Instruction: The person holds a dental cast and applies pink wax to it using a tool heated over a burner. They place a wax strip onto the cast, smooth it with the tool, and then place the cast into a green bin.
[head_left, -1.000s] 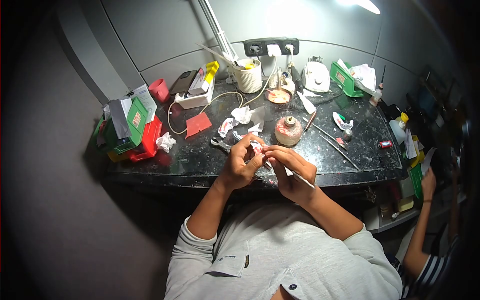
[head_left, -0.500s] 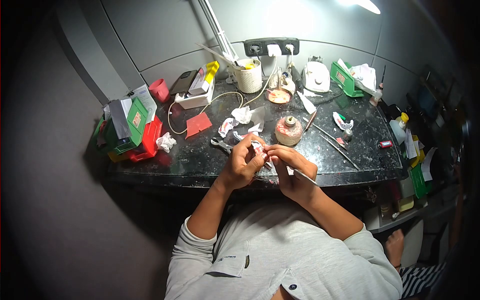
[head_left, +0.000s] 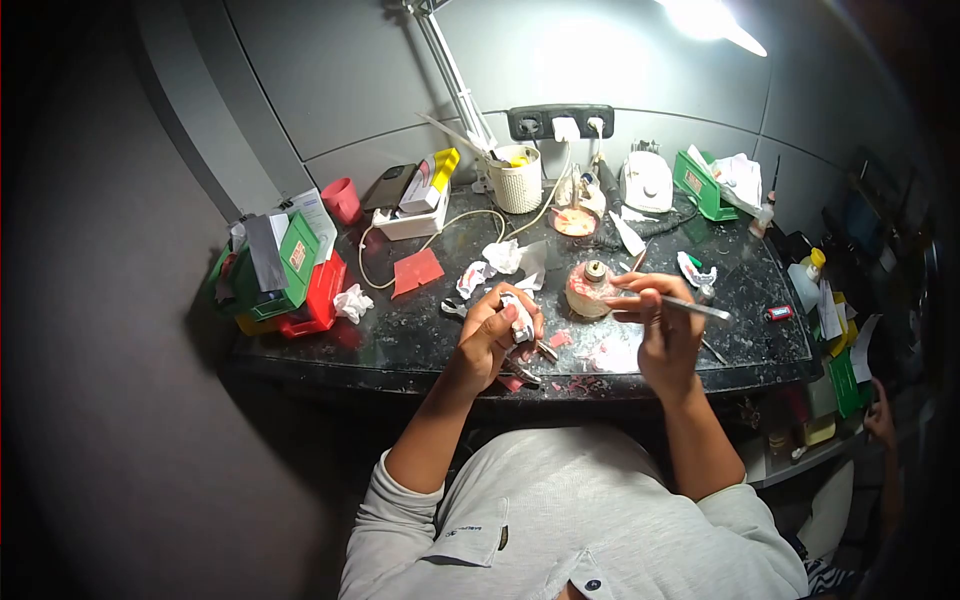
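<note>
My left hand [head_left: 490, 345] is closed round a small white and pink dental model [head_left: 518, 318], above the front edge of the dark desk. To its right, my right hand [head_left: 668, 335] grips a thin metal tool [head_left: 700, 307] between thumb and fingers, its handle pointing right. The fingertips of that hand are close to a round glass burner [head_left: 590, 290] with pink smears. Pliers [head_left: 522, 372] lie beneath my left hand, partly hidden. Pink scraps [head_left: 603, 354] are scattered on the desk between my hands.
A pink sheet [head_left: 417, 272], crumpled paper [head_left: 503, 256] and a white holder [head_left: 517, 182] are behind my left hand. Green and red bins [head_left: 315, 295] stand left. Another dental model [head_left: 697, 270] and a red lighter [head_left: 778, 313] lie right. Another person's hand [head_left: 880, 415] shows at the far right.
My right hand has moved right, away from my left hand and the model, up beside the burner with the tool. The whole view has shifted slightly. The other person's hand has moved up.
</note>
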